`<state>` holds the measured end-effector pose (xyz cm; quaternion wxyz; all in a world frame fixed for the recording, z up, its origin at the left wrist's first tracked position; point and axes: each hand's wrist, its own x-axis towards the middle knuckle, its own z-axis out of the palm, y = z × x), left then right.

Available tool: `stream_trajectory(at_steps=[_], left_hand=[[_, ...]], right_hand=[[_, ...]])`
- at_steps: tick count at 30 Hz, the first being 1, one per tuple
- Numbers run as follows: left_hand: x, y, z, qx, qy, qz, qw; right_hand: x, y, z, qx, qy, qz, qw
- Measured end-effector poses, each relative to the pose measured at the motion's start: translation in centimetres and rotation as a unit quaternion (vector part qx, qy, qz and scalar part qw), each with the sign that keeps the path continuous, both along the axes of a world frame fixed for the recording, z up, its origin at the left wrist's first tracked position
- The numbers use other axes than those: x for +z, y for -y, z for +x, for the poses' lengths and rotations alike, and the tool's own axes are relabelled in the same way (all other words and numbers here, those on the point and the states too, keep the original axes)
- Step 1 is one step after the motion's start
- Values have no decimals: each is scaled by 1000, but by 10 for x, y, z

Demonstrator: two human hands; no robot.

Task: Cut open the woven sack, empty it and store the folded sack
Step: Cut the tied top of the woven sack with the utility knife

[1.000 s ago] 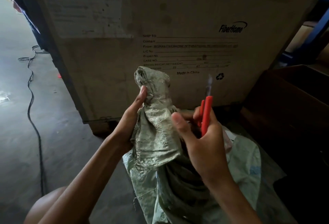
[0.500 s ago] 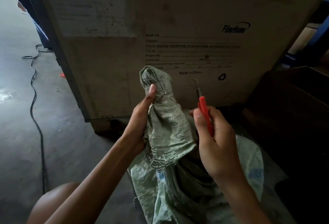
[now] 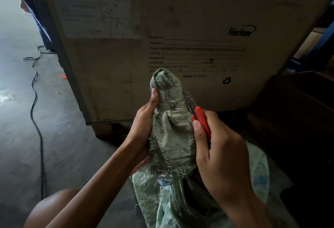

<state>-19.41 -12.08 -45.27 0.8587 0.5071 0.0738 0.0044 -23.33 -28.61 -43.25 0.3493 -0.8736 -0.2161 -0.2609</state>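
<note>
A pale green woven sack (image 3: 173, 137) stands on the floor in front of me, its neck bunched and taped into an upright twist. My left hand (image 3: 144, 128) grips that neck from the left, thumb pointing up along it. My right hand (image 3: 220, 155) holds a red-handled utility knife (image 3: 200, 119) with the blade out. The blade tip touches the right side of the neck, just below the top knot. The sack's lower body (image 3: 256, 179) spreads out under my right wrist.
A big cardboard shipping carton (image 3: 198, 37) with printed labels stands right behind the sack. A black cable (image 3: 35, 101) snakes over the concrete floor on the left. A dark open box (image 3: 298, 110) sits at the right. My knee (image 3: 52, 207) shows at the bottom left.
My right hand has lowered the knife from upright and brought the blade left against the sack's neck. The left hand keeps its grip on the neck.
</note>
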Motion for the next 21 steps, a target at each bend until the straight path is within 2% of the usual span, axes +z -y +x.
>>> stream_trajectory(at_steps=[4,21], left_hand=[[-3,2,-1,6,3,29,1000],[-7,7,3,-19,32,54,998]], right_hand=[[0,0,1,-12,5,-2,1000],[-2,5,6,-14,9,-36,999]])
